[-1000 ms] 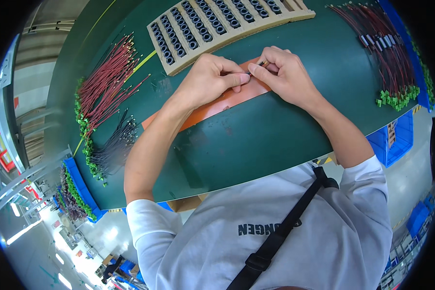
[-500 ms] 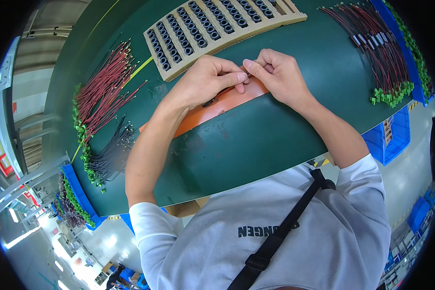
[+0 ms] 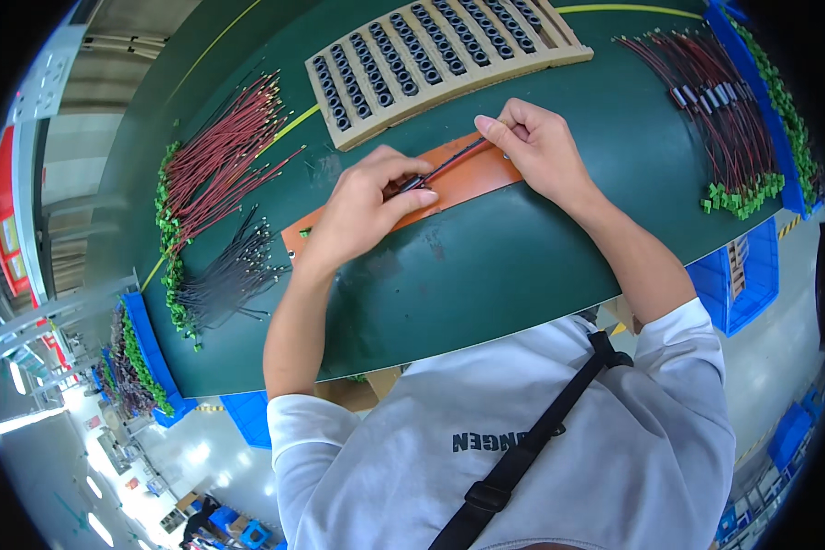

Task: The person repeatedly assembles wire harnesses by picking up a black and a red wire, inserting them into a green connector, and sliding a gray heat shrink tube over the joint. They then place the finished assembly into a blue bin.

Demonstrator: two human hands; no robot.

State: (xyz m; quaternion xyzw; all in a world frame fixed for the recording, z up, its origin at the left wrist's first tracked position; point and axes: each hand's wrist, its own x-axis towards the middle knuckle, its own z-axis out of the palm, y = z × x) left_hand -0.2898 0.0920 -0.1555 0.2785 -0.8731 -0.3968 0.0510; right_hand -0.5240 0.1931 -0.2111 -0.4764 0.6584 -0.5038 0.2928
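Over an orange strip (image 3: 475, 187) on the green table, a red and black wire pair (image 3: 457, 159) is stretched between my hands. My left hand (image 3: 368, 203) is closed, pinching a small black piece at the wires' left end between thumb and fingers. The exact kind of that piece is hard to make out. My right hand (image 3: 543, 154) grips the other end with its thumb against curled fingers, which hide the wire tips. A small green connector (image 3: 304, 233) lies at the strip's left end.
Beyond my hands stands a wooden tray (image 3: 513, 73) with rows of black rings. Red wires (image 3: 229, 137) with green connectors and black wires (image 3: 231, 275) lie left. Wires with cylinders (image 3: 706, 99) lie right, beside a blue tray (image 3: 759, 110). A blue bin (image 3: 753, 266) stands below the table's right edge.
My hands were close together; now they are apart, the left drawn down and left. The wire pair shows between them. The view has shifted slightly.
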